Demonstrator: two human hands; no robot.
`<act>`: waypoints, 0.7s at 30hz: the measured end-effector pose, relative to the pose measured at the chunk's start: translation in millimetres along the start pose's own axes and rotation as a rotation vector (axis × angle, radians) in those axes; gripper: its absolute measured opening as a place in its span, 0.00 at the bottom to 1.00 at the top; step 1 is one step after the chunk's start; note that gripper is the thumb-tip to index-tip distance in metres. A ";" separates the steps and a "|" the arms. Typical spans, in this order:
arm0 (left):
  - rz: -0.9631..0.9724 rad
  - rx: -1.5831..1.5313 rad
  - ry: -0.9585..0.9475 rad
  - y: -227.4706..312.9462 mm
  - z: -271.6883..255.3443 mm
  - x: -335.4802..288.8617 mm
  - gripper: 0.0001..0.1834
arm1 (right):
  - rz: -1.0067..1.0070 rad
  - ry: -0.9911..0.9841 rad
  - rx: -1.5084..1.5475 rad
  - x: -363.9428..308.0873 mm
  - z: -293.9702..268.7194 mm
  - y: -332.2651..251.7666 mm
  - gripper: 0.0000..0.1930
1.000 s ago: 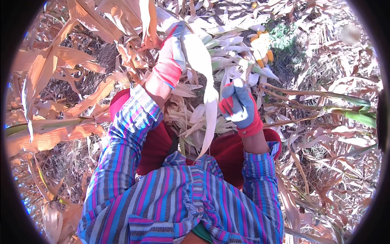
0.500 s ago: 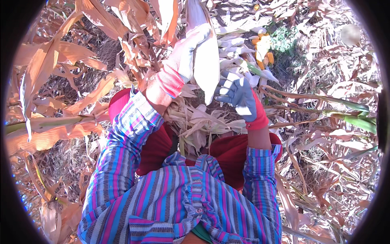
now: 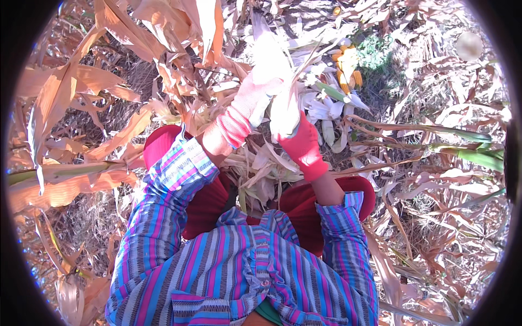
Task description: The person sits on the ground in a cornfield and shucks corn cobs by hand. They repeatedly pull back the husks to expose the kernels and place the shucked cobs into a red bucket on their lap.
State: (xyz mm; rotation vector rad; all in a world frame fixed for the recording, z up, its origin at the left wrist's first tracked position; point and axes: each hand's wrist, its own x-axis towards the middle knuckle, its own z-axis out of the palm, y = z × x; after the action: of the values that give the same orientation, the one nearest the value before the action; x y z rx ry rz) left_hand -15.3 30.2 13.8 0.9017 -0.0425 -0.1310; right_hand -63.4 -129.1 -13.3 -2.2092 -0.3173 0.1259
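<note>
A pale ear of corn in its husk (image 3: 285,111) slants between my hands, its upper part washed out by sunlight. My left hand (image 3: 256,99), in a red and whitish work glove, is closed round the ear's left side. Around the lower end of the husk, my right hand (image 3: 300,142) is closed, with the red back of its glove turned up. The right fingertips are partly hidden by the husk. Beneath both hands lie loose dry husks (image 3: 258,168) between my bent knees.
Beyond my right hand, several bare yellow corn cobs (image 3: 343,81) lie in a pile beside pale husks (image 3: 325,106). Tall dry corn leaves (image 3: 136,30) rise at the left. Cut stalks (image 3: 413,127) stretch across the right side, and a green weed (image 3: 375,51) grows behind the cobs.
My right hand has moved left, turned over and closed on the lower husk. The left hand has shifted slightly right and down with the ear, and strips of husk now splay from it.
</note>
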 end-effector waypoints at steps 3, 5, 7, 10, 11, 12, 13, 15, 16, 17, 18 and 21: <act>0.022 0.102 0.059 -10.8 8.2 4.4 0.18 | 0.085 0.004 -0.095 -2.1 9.1 16.5 0.38; -0.013 0.249 0.150 -7.6 17.6 5.6 0.19 | 0.040 -0.008 0.102 0.6 8.6 23.7 0.41; 0.060 0.396 0.153 -0.8 5.9 2.9 0.21 | -0.134 -0.007 0.399 10.3 4.9 6.9 0.43; 0.103 0.642 0.206 -19.7 3.3 3.5 0.24 | 0.060 -0.004 0.804 16.3 -12.9 3.9 0.38; 0.113 0.732 0.239 -27.9 4.2 2.8 0.25 | 0.057 0.009 0.686 19.9 -16.4 12.7 0.37; 0.198 0.775 0.223 -30.9 8.3 2.1 0.26 | 0.099 0.042 0.683 18.6 -22.5 -11.0 0.29; 0.170 0.791 0.243 -32.5 10.7 0.1 0.26 | -0.084 0.129 0.401 18.4 -20.9 -3.2 0.26; 0.103 0.812 0.248 -39.1 24.5 1.0 0.26 | -0.409 0.302 -0.200 16.9 -22.1 27.0 0.19; 0.051 0.735 0.238 -37.4 11.3 3.4 0.27 | -0.309 0.285 -0.024 18.0 -19.1 26.1 0.17; -0.044 0.585 0.293 -40.5 -4.1 10.5 0.22 | -0.207 0.285 0.152 18.4 -17.4 25.8 0.16; -0.074 0.422 0.259 -32.3 -14.7 16.4 0.20 | 0.027 0.260 0.830 23.4 -18.8 13.4 0.15; 0.068 0.141 0.287 2.0 -10.6 11.4 0.12 | 0.211 -0.016 1.446 16.1 -44.4 -15.4 0.19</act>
State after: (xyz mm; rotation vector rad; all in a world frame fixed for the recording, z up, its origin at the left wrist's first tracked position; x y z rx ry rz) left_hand -2.8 38.2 8.6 1.0513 0.1865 0.0665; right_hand -41.7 -149.7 26.3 -0.7942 0.0426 0.3521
